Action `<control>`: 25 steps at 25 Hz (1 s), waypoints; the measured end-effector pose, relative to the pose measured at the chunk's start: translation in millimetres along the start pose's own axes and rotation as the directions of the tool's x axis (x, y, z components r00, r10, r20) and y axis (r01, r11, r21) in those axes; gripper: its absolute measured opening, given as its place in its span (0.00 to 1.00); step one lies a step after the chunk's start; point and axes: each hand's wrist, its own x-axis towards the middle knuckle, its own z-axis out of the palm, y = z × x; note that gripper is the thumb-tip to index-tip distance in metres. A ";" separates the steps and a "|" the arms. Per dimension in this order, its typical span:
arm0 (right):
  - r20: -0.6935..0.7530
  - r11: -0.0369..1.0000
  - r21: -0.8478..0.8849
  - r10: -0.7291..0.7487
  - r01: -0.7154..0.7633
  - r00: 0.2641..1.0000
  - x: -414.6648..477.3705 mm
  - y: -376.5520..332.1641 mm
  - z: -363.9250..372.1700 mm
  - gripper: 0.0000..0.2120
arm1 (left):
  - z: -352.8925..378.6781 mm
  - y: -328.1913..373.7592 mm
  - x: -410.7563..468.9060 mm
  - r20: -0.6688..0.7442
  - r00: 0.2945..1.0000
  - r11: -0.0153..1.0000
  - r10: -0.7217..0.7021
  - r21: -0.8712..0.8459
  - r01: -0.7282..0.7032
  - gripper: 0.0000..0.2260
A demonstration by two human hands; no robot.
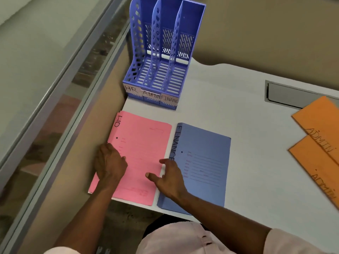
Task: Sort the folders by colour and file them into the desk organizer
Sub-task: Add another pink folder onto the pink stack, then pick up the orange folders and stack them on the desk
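Observation:
A pink folder stack (141, 143) lies flat at the desk's left front corner, overhanging the edge. My left hand (110, 162) clasps its left edge, fingers curled around it. My right hand (168, 177) rests at its right edge, fingers spread, partly on the blue folder stack (205, 162) marked FINANCE beside it. Two orange folders (321, 136) marked ADMIN lie at the far right. The blue desk organizer (161, 52) stands behind the pink stack; its three slots are labelled HR, ADMIN, FINANCE and hold nothing.
The white desk (247, 110) ends just left of the pink stack, next to a glass partition with a metal frame (69, 85). A grey cable hatch (293, 94) is set into the desk at the back right.

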 end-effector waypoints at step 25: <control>-0.521 0.888 0.431 0.388 -0.158 0.761 -111.8 389.1 -402.5 0.09 | 53.7 420.1 -252.4 0.390 0.661 0.767 0.641 -0.359 -0.532 0.13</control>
